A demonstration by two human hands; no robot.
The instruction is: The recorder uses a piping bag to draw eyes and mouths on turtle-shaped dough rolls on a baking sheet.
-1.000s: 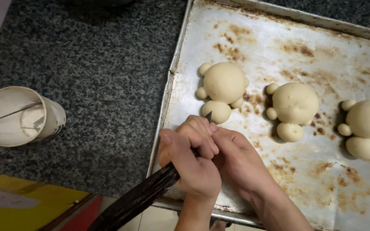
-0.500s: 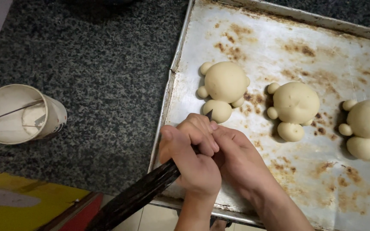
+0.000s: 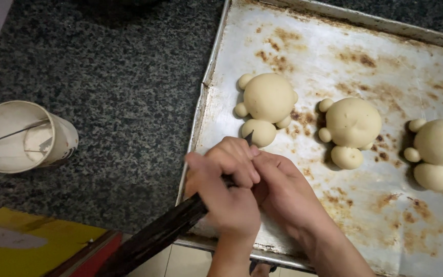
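Change: hands stay clasped together; nothing has shifted.
Knife (image 3: 180,225): dark, left hand (image 3: 226,190) gripping its handle; tip just reaches nearest dough figure (image 3: 265,105).
Right hand (image 3: 288,192): curled against left; grip unclear.
Tray (image 3: 385,215): under both hands.
Cup (image 3: 24,136): on worktop (image 3: 119,87), far left.

Three dough figures (image 3: 352,128) on tray (image 3: 334,46); cup (image 3: 24,136) left.

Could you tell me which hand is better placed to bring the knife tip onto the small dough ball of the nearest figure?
Probably the left hand: it grips the knife, whose tip sits beside the nearest dough figure. The right hand only rests against it.
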